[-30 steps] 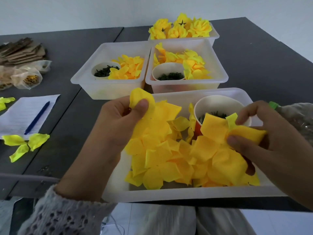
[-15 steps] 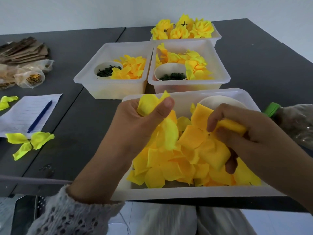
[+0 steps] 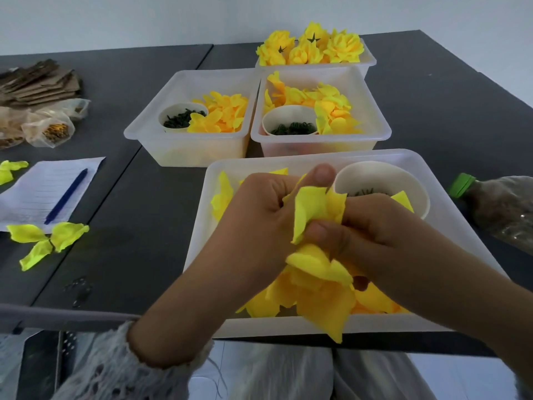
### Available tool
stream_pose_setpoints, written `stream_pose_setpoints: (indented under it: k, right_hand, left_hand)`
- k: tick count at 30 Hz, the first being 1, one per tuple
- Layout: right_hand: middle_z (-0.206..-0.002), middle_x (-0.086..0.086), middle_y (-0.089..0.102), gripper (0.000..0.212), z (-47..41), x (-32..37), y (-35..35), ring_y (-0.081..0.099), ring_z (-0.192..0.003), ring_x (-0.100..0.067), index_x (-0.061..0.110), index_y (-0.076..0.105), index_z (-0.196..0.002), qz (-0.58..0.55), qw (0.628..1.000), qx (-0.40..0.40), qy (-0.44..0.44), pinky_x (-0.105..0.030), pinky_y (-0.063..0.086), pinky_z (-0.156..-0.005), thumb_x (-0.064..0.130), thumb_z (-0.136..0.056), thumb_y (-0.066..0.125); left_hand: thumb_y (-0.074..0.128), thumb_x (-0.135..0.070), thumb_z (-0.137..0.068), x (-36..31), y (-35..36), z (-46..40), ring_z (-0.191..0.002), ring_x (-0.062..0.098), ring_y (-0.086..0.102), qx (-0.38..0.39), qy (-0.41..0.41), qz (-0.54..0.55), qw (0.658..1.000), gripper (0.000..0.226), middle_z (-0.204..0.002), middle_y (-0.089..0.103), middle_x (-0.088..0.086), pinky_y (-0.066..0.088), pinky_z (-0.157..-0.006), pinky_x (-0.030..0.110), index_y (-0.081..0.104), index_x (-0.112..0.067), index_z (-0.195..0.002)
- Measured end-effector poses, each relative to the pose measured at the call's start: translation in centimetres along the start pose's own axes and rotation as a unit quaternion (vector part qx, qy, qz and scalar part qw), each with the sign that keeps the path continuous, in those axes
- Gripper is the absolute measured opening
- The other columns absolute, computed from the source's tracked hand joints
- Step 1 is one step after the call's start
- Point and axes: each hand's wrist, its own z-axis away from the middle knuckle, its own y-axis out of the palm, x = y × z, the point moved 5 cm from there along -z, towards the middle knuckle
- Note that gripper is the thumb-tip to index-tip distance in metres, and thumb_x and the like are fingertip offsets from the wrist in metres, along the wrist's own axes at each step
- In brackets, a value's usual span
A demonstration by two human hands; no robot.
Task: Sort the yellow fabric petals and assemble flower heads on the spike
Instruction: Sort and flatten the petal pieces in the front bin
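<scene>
My left hand (image 3: pixel 253 226) and my right hand (image 3: pixel 372 238) meet over the near white tray (image 3: pixel 202 226). Both grip one bunch of yellow fabric petals (image 3: pixel 314 209) between thumbs and curled fingers, and more petals (image 3: pixel 317 287) hang down from the bunch. Loose petals lie in the tray under my hands. A white cup (image 3: pixel 383 180) with dark green pieces stands in the tray's far right corner. No spike shows; anything inside the bunch is hidden by my fingers.
Two white bins (image 3: pixel 150 128) (image 3: pixel 380 122) behind hold petals and cups of green pieces. A far bin (image 3: pixel 366 62) holds finished flower heads. Left: lined paper with blue pen (image 3: pixel 66 196), loose petals (image 3: pixel 43 238), bags, cardboard. A green-capped bottle (image 3: pixel 501 206) lies at the right.
My two hands came together from apart. The petals each held are now pressed into one bunch between them, lifted above the tray.
</scene>
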Motion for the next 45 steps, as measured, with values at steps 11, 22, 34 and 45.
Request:
stream_pose_setpoints:
  k: [11,22,34,45]
  right_hand:
    - [-0.065,-0.008,0.068,0.086,4.0,-0.4,-7.0,0.065,-0.054,-0.025,0.023,0.068,-0.079,0.231,0.958,-0.15,0.082,-0.047,0.055,-0.053,0.097,-0.061,0.028]
    - [-0.062,0.014,0.057,0.034,4.4,-0.8,-11.8,0.059,-0.052,-0.012,0.05,0.052,-0.083,0.374,0.904,-0.201,0.053,-0.038,0.053,-0.049,0.078,-0.081,0.034]
    - [-0.076,-0.01,0.07,0.047,2.4,-1.7,-3.7,0.063,-0.058,-0.017,0.03,0.042,-0.113,-0.185,0.969,-0.161,0.035,-0.024,0.052,-0.053,0.027,-0.072,0.066]
    - [-0.069,-0.009,0.07,0.022,2.6,-3.0,-3.3,0.059,-0.05,-0.013,0.016,0.07,-0.076,-0.07,0.992,0.033,0.101,-0.02,0.048,-0.05,0.036,-0.076,0.062]
  left_hand:
    - [0.043,-0.063,-0.078,1.5,-6.7,-0.6,-0.047,0.013,0.031,-0.192,-0.021,-0.11,0.975,0.066,-0.05,0.031,-0.001,0.029,-0.04,0.019,0.043,0.001,-0.062]
    - [0.046,-0.054,-0.088,2.2,-4.9,-0.3,-0.098,-0.003,0.054,-0.095,-0.002,-0.35,0.932,0.035,-0.106,0.06,-0.016,0.035,-0.073,0.007,0.061,-0.033,-0.111]
    - [0.069,-0.045,-0.063,0.7,-0.4,-0.7,-0.088,0.013,0.07,-0.006,-0.092,0.035,0.995,0.044,-0.097,0.072,-0.006,0.061,-0.072,0.033,0.064,-0.033,-0.105]
    - [0.071,-0.041,-0.072,0.8,0.3,0.3,-0.082,0.016,0.068,0.049,-0.057,-0.051,0.996,0.026,-0.087,0.069,-0.008,0.06,-0.072,0.044,0.066,-0.033,-0.095]
